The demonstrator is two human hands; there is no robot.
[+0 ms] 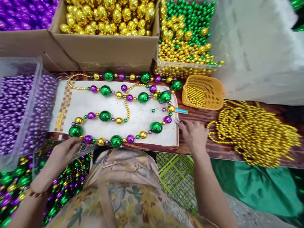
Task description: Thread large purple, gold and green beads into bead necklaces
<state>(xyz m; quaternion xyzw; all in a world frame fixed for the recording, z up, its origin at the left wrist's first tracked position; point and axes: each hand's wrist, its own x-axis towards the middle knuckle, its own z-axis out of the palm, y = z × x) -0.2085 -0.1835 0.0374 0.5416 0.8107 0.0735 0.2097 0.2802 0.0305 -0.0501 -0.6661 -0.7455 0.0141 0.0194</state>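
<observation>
A beaded necklace (116,141) of green, purple and gold balls with thin gold bead sections lies in loops on a white cloth (140,129). My left hand (65,153) is at the table's front edge, fingers closed just below a large green bead; thin pale threads (85,148) hang beside it, and what the fingertips grip is hidden. By the cloth's right border, my right hand (196,136) pinches a small metal tool (177,121), its kind unclear. A needle-like wire (149,109) and a small blue tag (181,111) lie just above it.
Along the back stand a box of large gold beads (104,52) and a clear bin of gold and green beads (187,68). A purple bead tub (38,104) flanks the left. A yellow basket (213,91) and piled gold bead strands (251,136) occupy the right.
</observation>
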